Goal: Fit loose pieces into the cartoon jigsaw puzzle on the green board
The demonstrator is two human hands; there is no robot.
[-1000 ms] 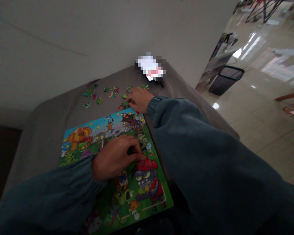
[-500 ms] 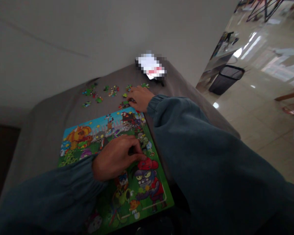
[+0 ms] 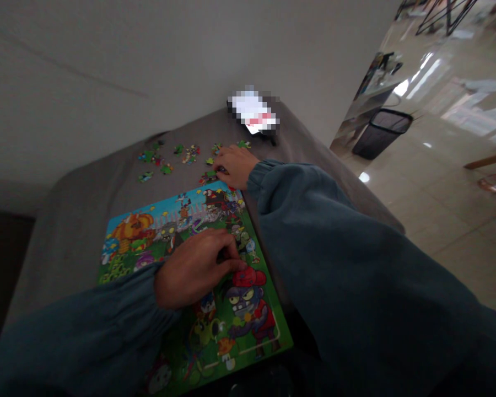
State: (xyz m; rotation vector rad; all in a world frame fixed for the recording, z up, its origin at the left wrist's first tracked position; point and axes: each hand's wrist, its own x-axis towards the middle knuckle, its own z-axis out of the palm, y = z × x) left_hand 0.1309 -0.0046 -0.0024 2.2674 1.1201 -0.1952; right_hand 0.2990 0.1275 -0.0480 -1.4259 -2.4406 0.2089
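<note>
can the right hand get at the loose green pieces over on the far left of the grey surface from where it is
Probably yes. The right hand already rests among the loose pieces, and the far-left green pieces lie on the same open grey surface with only other small pieces between. It would need to stretch further left.

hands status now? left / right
Left hand: curled, fingertips pressing on the puzzle board.
Right hand: on loose puzzle pieces; grip cannot be told.

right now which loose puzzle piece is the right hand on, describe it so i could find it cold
Start at the grey cushioned surface with the colourful puzzle board on it. Just beyond the board's far right corner, the right hand rests on a dark piece with green and red patches. Unlike the other loose pieces scattered further left, it lies nearest the board and touches the fingers.
</note>
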